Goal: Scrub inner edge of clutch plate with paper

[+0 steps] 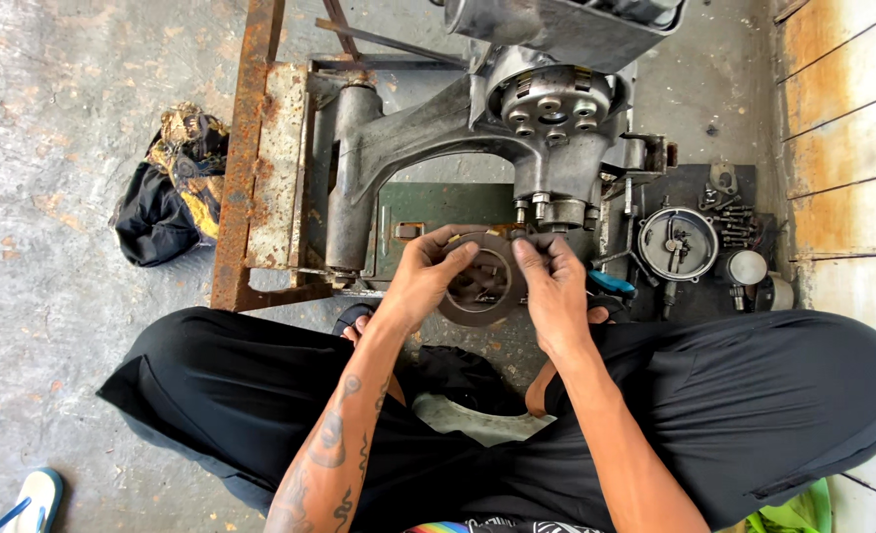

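Item: flat metal ring plate (463, 314), dark and worn, round with a large central opening. Held in the air over the person's lap, just in front of the lower end of the engine casing (547, 128). Being circular, it has no long axis; its flat face is turned up toward the camera, tilted slightly, with its lower rim hanging below both hands.

Left hand (423, 271): fingers curled over the upper left rim of the ring plate, thumb on the near face, clasping it. Tattooed forearm runs down and back from the grip.

Right hand (556, 286): thumb and fingertips pinching the upper right rim of the same plate, grasping it. The two hands meet almost fingertip to fingertip over the top of the ring.

Beyond the grip: grey cast engine casing with a round bolted hub, mounted on a rusty steel frame (246, 148); a green metal box (428, 212) lies beneath it, directly behind the hands.

Right of the grip: dark mat (754, 188) bearing a round metal cover (677, 244), loose bolts (736, 219) and a small metal cup (748, 266). A blue-handled tool (611, 283) lies just beside the right hand.

Left of the grip, well apart: bundled dark cloth (172, 188) on the concrete floor (53, 118).

Nearer than the grip: crossed legs in black trousers (221, 395).
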